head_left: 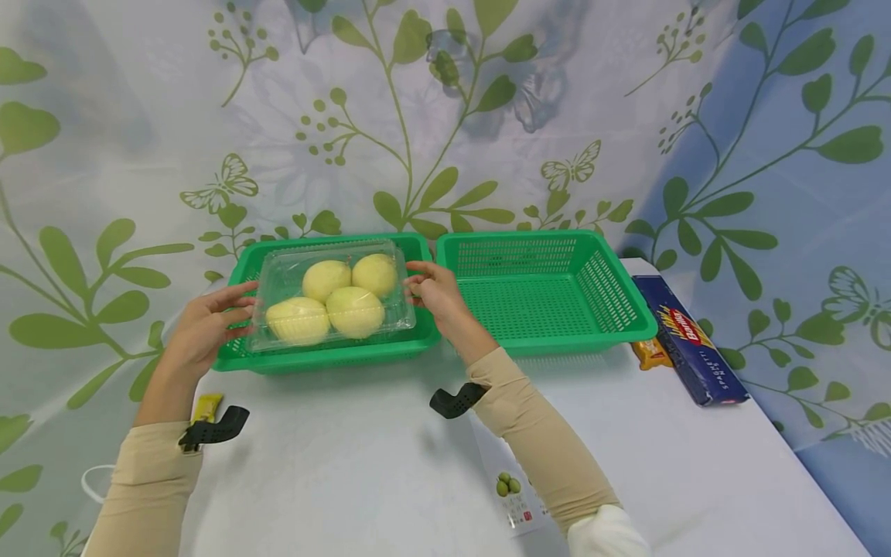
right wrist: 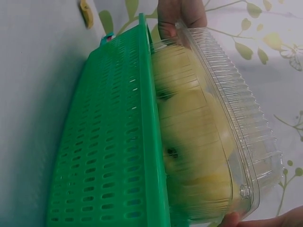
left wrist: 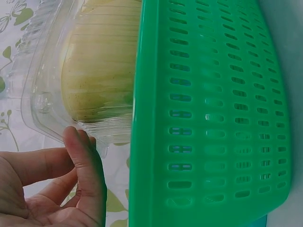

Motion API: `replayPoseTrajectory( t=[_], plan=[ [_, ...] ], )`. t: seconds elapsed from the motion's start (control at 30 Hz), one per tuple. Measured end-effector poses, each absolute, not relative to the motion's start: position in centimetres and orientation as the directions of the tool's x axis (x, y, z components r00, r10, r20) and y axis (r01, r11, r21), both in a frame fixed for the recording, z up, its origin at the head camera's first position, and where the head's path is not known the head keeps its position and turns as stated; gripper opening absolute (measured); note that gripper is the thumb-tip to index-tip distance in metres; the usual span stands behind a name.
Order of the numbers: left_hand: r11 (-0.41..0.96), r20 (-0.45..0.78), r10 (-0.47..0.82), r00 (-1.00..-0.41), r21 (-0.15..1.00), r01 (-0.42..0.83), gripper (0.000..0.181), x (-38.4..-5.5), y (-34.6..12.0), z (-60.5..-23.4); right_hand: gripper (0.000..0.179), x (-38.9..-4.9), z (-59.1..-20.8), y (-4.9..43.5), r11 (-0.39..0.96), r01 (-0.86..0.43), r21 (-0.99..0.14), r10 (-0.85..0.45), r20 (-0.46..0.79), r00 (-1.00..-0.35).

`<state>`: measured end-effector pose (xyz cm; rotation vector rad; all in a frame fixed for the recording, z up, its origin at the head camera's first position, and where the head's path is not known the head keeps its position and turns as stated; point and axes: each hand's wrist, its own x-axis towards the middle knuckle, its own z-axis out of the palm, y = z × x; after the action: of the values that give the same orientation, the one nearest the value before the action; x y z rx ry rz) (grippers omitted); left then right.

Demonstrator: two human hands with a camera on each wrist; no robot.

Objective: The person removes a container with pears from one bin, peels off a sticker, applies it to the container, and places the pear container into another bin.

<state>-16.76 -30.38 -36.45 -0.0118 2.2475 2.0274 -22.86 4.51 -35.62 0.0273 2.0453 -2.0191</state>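
Observation:
A clear plastic clamshell box [head_left: 281, 271] with several pale yellow pears [head_left: 355, 312] inside is held level at the left green basket [head_left: 320, 358]. My left hand [head_left: 202, 325] grips the box's left edge, its fingertips at the rim in the left wrist view. On the opposite side, my right hand [head_left: 440, 296] holds the right edge with thumb and fingers. The right wrist view shows the lower part of the box [right wrist: 246, 156] partly hidden behind the basket's rim, with the lid side above it.
Beside it stands a second green basket [head_left: 550, 340] with slotted walls. To its right lie a blue spaghetti box [head_left: 689, 348] and an orange packet [head_left: 652, 354]. A yellow packet [head_left: 207, 406] is near my left wrist, and a printed sheet [head_left: 515, 503] lies under my right forearm.

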Motion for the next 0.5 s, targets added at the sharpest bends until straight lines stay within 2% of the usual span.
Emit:
replayPoseTrajectory(
  t=[0.5],
  plan=[
    [0.115, -0.085, 0.075, -0.994, 0.990, -0.077, 0.059, -16.73, -30.51, -36.29, 0.044, -22.81, -35.34, 4.45, 0.020, 0.207, -0.978, -0.171, -0.208, -0.963]
  ],
)
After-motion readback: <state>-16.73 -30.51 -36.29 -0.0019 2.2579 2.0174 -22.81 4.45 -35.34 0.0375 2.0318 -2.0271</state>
